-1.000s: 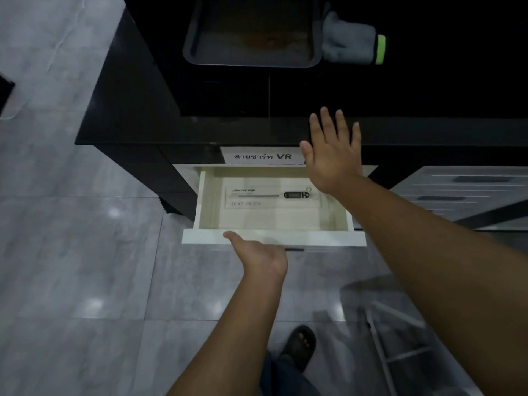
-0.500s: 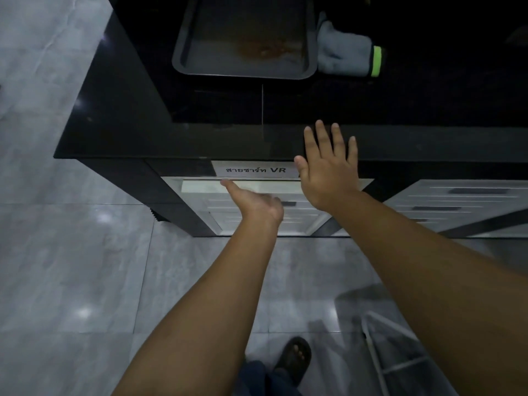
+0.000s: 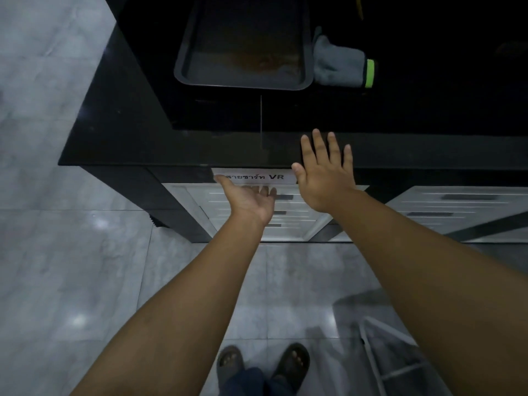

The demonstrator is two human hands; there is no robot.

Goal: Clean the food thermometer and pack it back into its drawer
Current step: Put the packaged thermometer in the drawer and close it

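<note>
The white drawer [image 3: 205, 197] under the black counter is pushed in flush with the drawer stack, below a white label [image 3: 274, 176] with printed text. The thermometer is hidden inside and out of sight. My left hand [image 3: 248, 200] rests flat against the drawer front, fingers extended, holding nothing. My right hand [image 3: 325, 172] hovers open with fingers spread in front of the counter edge, just right of the label, also holding nothing.
A dark baking tray [image 3: 243, 47] with a rusty patch lies on the black counter [image 3: 128, 124], a grey mitt with a green cuff [image 3: 343, 62] beside it. A second white drawer unit [image 3: 457, 207] stands to the right. A metal frame [image 3: 400, 367] stands on the grey tiled floor.
The drawer with the thermometer was open a second ago; my left hand pushed it shut and now rests on its front. My right hand stayed near the counter edge.
</note>
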